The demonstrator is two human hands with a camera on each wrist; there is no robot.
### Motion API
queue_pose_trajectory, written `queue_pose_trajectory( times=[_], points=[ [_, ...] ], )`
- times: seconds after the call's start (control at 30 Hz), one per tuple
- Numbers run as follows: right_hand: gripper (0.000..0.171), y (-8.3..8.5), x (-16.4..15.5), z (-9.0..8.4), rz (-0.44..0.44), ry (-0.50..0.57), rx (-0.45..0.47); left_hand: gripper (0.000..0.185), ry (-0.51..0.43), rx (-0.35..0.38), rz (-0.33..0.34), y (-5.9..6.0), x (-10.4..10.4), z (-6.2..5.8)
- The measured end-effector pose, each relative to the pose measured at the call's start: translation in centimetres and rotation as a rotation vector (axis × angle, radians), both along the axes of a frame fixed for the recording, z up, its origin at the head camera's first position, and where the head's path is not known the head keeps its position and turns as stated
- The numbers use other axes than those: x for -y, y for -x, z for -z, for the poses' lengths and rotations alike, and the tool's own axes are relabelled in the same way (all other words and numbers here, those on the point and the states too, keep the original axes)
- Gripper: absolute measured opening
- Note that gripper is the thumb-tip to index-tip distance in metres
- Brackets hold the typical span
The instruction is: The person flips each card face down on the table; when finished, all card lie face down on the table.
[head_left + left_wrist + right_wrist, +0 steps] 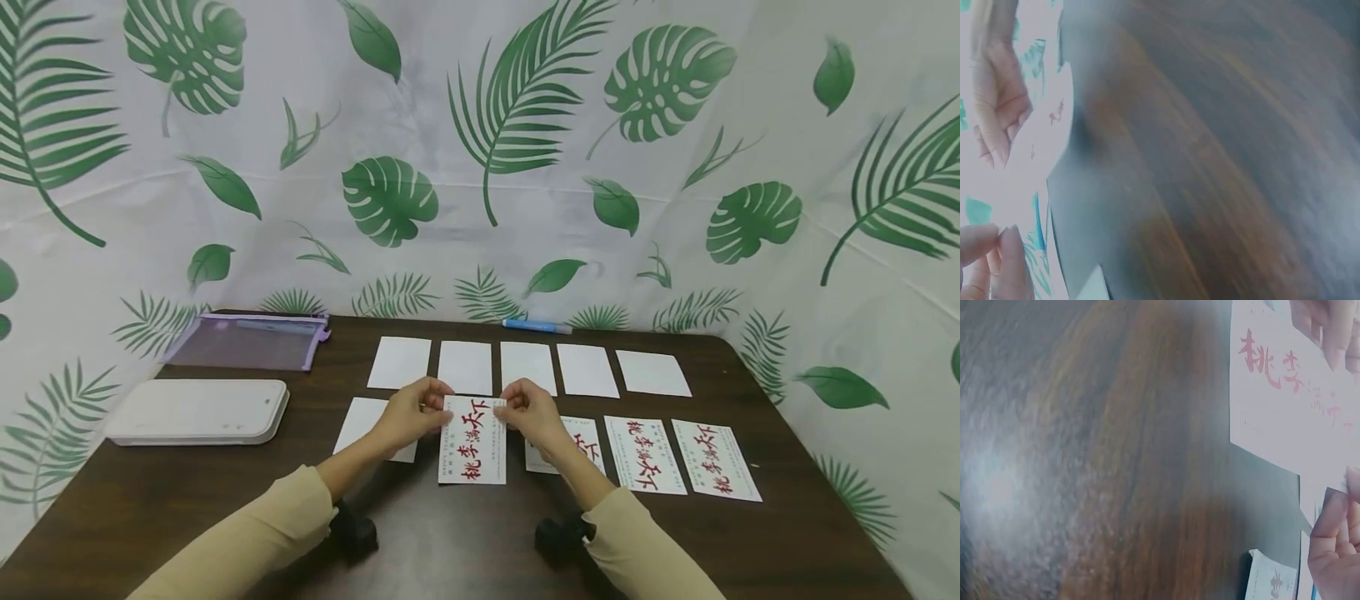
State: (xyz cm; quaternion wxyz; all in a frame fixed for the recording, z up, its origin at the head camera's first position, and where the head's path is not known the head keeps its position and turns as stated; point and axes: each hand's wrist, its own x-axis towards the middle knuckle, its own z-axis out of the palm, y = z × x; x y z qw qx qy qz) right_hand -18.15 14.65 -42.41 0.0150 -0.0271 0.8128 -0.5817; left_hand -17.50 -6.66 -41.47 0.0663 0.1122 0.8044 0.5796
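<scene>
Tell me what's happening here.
Someone's left hand and right hand pinch a card with red writing near its top corners, over the table. Beyond it lie five white cards in a row. Another white card is by the left hand; three more written cards lie to the right. A white case and purple pouch sit leftward.

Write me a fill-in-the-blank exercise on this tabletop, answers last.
1. The left grip and right grip hold one card whose biggest lettering is coloured ____.
2. The farthest row has ____ plain cards.
3. The purple pouch lies to the ____ of both grips.
4. The pen beyond that row is mainly ____.

Missing words: red; five; left; blue.
</scene>
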Motion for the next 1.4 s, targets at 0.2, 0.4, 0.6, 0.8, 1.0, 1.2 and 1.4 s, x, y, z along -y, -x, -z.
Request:
queue_pose_trajectory(
  times=[0.2,0.4,0.6,0.8,1.0,1.2,1.4],
  points=[
    [0.021,-0.4,0.5,-0.3,0.077,0.120,-0.039,0.030,-0.173,0.134,-0.027,0.2,0.0,-0.7],
    [0.021,-1.7,2.3,-1.6,0.161,-0.061,-0.391,0.028,-0.243,0.075,-0.166,0.7,-0.6,-2.4],
    [0.029,-2.8,4.3,-1.6,0.053,-0.310,-0.665,0.026,-0.344,0.023,-0.277,0.8,-2.1,-3.2],
    [0.026,-2.9,4.1,-1.8,0.048,-0.432,-0.839,0.027,-0.472,0.017,-0.267,0.2,-3.3,-3.9],
    [0.024,-2.6,3.0,-2.8,0.113,-0.389,-0.924,0.038,-0.435,-0.088,-0.227,-0.2,-3.5,-4.6],
    [0.027,-2.4,2.1,-3.1,0.195,-0.200,-0.684,0.052,-0.271,-0.090,-0.327,-0.4,-2.2,-3.1],
    [0.029,-2.9,1.8,-2.4,0.215,-0.005,-0.342,0.051,-0.172,-0.009,-0.287,-0.8,-1.1,-0.4]
  ],
)
